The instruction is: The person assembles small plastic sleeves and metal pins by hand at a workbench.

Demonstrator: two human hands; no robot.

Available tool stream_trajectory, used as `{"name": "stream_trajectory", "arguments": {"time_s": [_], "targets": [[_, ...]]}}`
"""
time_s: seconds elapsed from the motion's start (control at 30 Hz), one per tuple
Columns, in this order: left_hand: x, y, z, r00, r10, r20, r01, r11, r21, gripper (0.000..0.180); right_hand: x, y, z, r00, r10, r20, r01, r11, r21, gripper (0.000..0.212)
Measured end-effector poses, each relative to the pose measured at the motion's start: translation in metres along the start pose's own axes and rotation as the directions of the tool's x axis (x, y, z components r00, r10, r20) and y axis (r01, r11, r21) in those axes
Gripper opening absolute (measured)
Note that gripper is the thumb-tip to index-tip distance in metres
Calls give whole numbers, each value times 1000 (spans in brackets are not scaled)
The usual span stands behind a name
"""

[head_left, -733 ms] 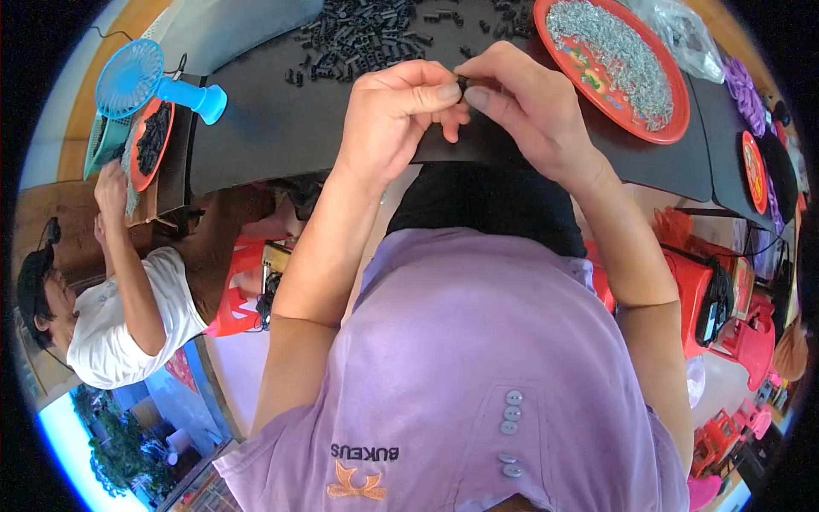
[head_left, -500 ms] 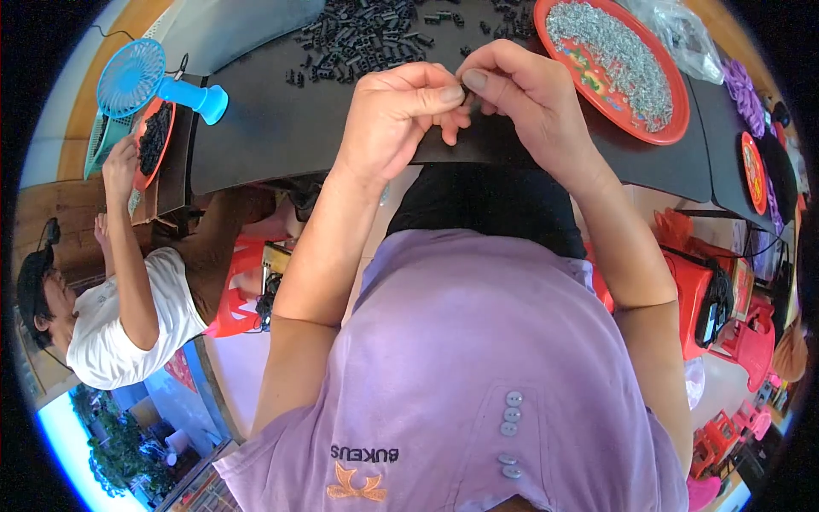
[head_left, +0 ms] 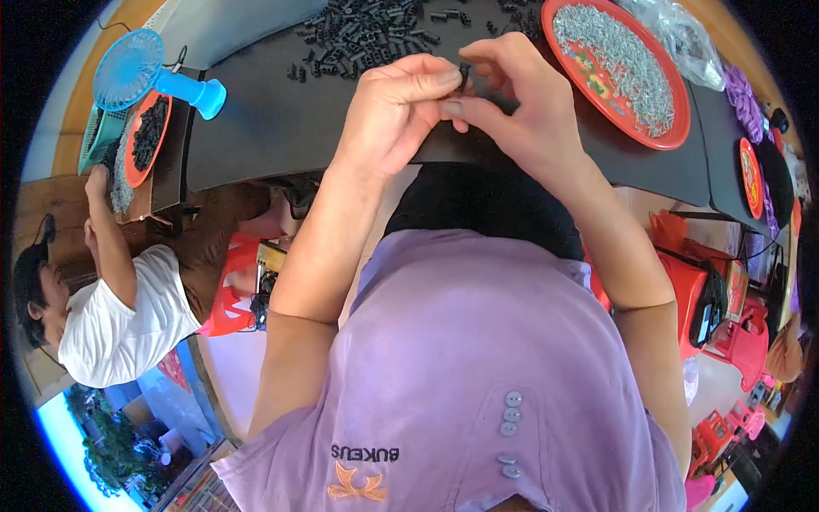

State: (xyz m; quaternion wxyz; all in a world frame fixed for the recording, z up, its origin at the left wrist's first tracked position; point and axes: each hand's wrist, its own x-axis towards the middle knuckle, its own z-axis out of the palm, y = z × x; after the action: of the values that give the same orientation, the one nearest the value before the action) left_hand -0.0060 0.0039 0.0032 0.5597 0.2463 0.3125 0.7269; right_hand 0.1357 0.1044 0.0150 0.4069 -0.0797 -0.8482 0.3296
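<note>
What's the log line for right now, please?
left hand: pinching black part | right hand: partly open, close by | table: black pile ahead | red tray: shiny bits, right side

1. Slants bare left forearm (head_left: 320,243) and bare right forearm (head_left: 627,239) toward each other.
2. Pinches with bare left hand (head_left: 394,111), laying outstretched left thumb (head_left: 431,84) along bent fingers (head_left: 416,65).
3. Arches bare right hand (head_left: 539,107) just beside, parting right index finger (head_left: 503,49) from right thumb (head_left: 479,113).
4. Holds that thumb's tip near the left hand.
</note>
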Motion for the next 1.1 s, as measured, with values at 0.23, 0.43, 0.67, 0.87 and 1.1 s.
{"name": "stream_trajectory", "arguments": {"time_s": [0.23, 0.43, 0.67, 0.87, 1.1], "targets": [[1, -3, -2, 999, 17, 43, -18, 1000, 17, 14, 3, 10, 4, 926, -373, -63, 324, 867, -380, 32], [0, -2, -3, 995, 23, 100, -22, 1000, -11, 21, 3, 7, -2, 898, -431, -88, 385, 867, -316, 27], [0, -3, -2, 997, 19, 79, -22, 999, 35, 20, -2, 2, -6, 919, -389, -55, 361, 892, -272, 24], [0, 0, -2, 998, 0, 58, -2, 1000, 25, 20, 0, 2, -5, 919, -387, -68, 357, 894, -270, 25], [-16, -2, 31, 990, 123, -67, -85, 909, 407, 13, -1, 2, -3, 944, -322, -69, 291, 914, -281, 34]]}}
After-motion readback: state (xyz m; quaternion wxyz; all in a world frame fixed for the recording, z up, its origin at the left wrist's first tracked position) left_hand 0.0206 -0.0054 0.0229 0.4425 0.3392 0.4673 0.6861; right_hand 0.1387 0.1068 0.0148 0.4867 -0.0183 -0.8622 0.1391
